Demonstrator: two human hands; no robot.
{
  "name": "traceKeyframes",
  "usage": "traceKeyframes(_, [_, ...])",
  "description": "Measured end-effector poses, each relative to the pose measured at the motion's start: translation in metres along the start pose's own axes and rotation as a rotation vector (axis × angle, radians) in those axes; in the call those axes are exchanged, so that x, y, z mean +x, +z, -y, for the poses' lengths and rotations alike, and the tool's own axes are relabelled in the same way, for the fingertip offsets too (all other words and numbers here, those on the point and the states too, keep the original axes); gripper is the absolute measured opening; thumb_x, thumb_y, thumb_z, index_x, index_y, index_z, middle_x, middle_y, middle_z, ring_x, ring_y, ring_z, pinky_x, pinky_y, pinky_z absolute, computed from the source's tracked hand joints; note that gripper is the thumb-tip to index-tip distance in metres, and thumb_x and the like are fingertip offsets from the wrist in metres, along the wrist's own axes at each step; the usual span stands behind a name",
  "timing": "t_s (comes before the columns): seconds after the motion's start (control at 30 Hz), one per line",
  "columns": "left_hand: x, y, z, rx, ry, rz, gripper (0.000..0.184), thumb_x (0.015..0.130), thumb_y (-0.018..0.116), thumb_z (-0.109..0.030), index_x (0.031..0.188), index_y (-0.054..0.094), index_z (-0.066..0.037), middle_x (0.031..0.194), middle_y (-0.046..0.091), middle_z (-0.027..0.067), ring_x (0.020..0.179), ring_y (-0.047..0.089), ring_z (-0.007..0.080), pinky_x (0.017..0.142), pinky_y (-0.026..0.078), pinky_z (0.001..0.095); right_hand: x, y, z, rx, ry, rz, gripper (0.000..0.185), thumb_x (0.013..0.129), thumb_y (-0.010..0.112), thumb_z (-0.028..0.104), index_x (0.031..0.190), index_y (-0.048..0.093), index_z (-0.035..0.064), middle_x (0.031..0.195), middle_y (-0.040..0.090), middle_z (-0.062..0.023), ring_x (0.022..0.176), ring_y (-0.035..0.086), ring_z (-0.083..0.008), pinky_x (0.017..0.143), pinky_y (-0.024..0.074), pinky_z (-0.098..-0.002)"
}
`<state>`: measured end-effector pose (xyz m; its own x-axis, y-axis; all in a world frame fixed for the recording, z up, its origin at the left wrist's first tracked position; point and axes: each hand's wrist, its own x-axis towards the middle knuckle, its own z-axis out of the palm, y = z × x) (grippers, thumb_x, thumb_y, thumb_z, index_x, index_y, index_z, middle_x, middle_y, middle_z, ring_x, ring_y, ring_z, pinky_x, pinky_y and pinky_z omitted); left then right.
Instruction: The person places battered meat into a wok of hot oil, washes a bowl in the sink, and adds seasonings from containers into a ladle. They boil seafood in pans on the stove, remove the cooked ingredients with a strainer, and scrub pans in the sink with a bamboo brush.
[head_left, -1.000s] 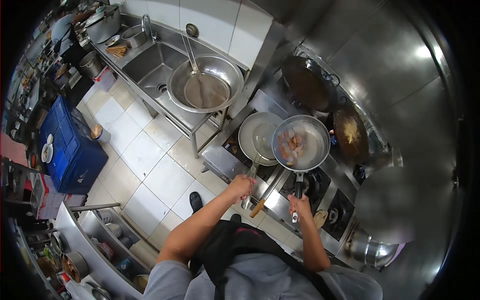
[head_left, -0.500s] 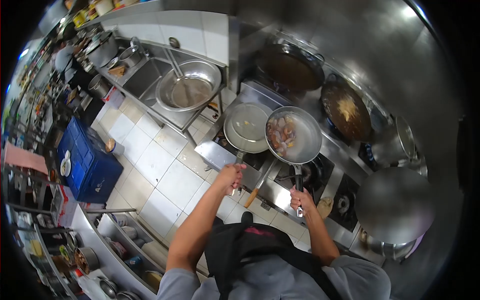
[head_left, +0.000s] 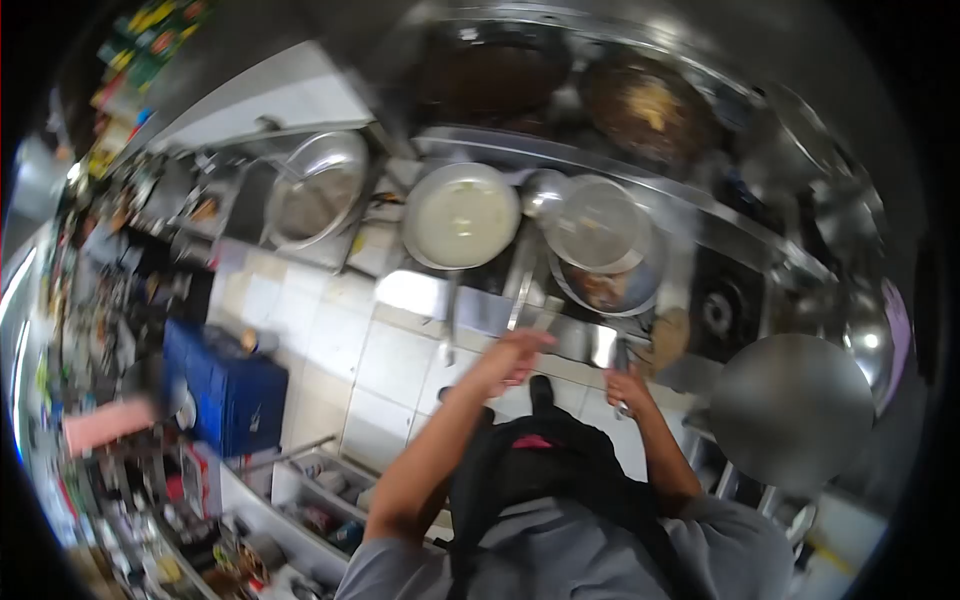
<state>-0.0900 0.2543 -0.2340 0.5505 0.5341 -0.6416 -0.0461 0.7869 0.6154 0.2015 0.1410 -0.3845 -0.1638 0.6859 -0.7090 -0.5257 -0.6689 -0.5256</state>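
Observation:
My right hand (head_left: 628, 390) is wrapped round the handle of a frying pan (head_left: 648, 290), in whose near part brownish and pale food pieces (head_left: 603, 288) show. A pale round shape (head_left: 598, 225) covers the pan's far part; blur hides whether it is liquid, steam or another vessel. My left hand (head_left: 512, 362) is at the near end of a ladle (head_left: 545, 192) that lies left of that pan. One finger stretches out, but smearing hides whether the hand grips the handle. Further left stands a second pan (head_left: 462, 222) with whitish liquid and its handle towards me.
Behind the pans are two dark woks (head_left: 655, 105) (head_left: 490, 75), one with yellowish food. To the right lie a bare burner (head_left: 722, 312) and metal pots. A metal basin (head_left: 318, 190) sits by the sink; a blue chest (head_left: 225, 390) stands on the tiled floor.
My view has turned and shifted. My left hand has moved right to the ladle's handle. The right hand still holds the frying pan, whose food has shifted to its near side.

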Motion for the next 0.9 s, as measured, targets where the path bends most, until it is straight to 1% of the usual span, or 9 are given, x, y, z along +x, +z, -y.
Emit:
traceKeyframes(0.03, [0.019,0.008,0.016,0.01,-0.042,0.019,0.03,0.093,0.047,-0.01,0.119,0.061,-0.009,0.056,0.034,-0.0079,0.041,0.026,0.0035,0.036,0.017,0.0222,0.015,-0.04,-0.022,0.185,0.068,0.103,0.011,0.094,0.06,0.016,0.094,0.051,0.0081,0.062,0.039,0.0051,0.049,0.042,-0.0064,0.044,0.0382,-0.0273])
traceKeyframes(0.13, [0.073,0.024,0.066,-0.083,0.027,0.079,0.025,0.091,0.049,-0.017,0.106,0.064,-0.004,0.066,0.05,0.0024,0.051,0.043,0.0134,0.042,0.032,0.0308,0.031,-0.091,-0.038,-0.593,-0.369,0.129,0.035,0.09,0.06,0.007,0.124,0.055,0.0024,0.083,0.053,0.0029,0.069,0.051,-0.0053,0.06,0.0429,-0.0206])
traceKeyframes(0.27, [0.094,0.036,0.053,0.15,0.031,-0.007,0.059,0.1,0.036,-0.042,0.096,0.062,0.011,0.078,0.067,0.0198,0.066,0.067,0.0316,0.056,0.055,0.0462,0.074,-0.092,-0.027,0.039,0.08,0.072,0.03,0.102,0.047,0.029,0.076,0.051,0.0165,0.054,0.034,0.0069,0.038,0.027,-0.0089,0.038,0.0276,-0.0244])
traceKeyframes(0.33, [0.052,0.031,0.037,0.36,0.024,-0.089,0.063,0.099,0.037,-0.044,0.098,0.065,0.013,0.09,0.069,0.0244,0.068,0.069,0.0335,0.06,0.057,0.0454,0.088,-0.066,-0.02,-0.057,0.184,0.004,0.03,0.102,0.047,0.029,0.075,0.051,0.0165,0.054,0.035,0.0067,0.038,0.027,-0.0091,0.038,0.0278,-0.0247])
traceKeyframes(0.43, [0.067,-0.03,0.107,0.89,0.55,-0.602,0.048,0.091,0.049,-0.041,0.09,0.066,0.004,0.085,0.067,0.024,0.08,0.066,0.0388,0.076,0.052,0.048,0.107,-0.009,-0.015,-0.225,0.266,0.015,0.03,0.102,0.047,0.03,0.075,0.051,0.0165,0.054,0.035,0.0064,0.038,0.028,-0.0095,0.038,0.0282,-0.0251])
traceKeyframes(0.6, [-0.166,-0.103,0.149,0.572,0.56,-0.856,0.03,0.086,0.058,-0.025,0.106,0.064,-0.004,0.094,0.068,0.0204,0.087,0.065,0.0379,0.078,0.051,0.0446,0.139,0.095,-0.043,-0.502,0.388,0.12,0.031,0.101,0.047,0.031,0.074,0.051,0.0165,0.054,0.035,0.0059,0.039,0.029,-0.01,0.039,0.0287,-0.0258])
traceKeyframes(0.7, [-0.315,-0.124,0.227,0.195,0.789,-1.205,0.017,0.093,0.056,-0.014,0.105,0.061,-0.003,0.082,0.066,0.0092,0.07,0.062,0.0166,0.065,0.05,0.032,0.146,0.159,-0.085,-0.635,0.442,0.187,0.031,0.101,0.047,0.031,0.074,0.051,0.0165,0.054,0.036,0.0056,0.039,0.029,-0.0103,0.039,0.0291,-0.0262])
traceKeyframes(0.83, [-0.516,-0.074,0.351,-0.254,0.59,-1.77,0.019,0.094,0.061,-0.022,0.1,0.064,-0.004,0.081,0.061,0.0009,0.073,0.057,0.0092,0.065,0.049,0.0279,0.145,0.233,-0.149,-0.795,0.503,0.264,0.032,0.101,0.047,0.032,0.074,0.05,0.0165,0.054,0.036,0.0052,0.04,0.03,-0.0108,0.04,0.0296,-0.0267])
traceKeyframes(0.9, [-0.588,-0.042,0.419,-0.026,0.212,-2.217,0.017,0.091,0.059,-0.02,0.09,0.066,-0.004,0.072,0.061,0.0067,0.065,0.055,0.014,0.061,0.046,0.0319,0.142,0.264,-0.179,-0.868,0.531,0.304,0.032,0.101,0.047,0.032,0.073,0.05,0.0165,0.054,0.036,0.005,0.04,0.03,-0.011,0.04,0.0298,-0.027])
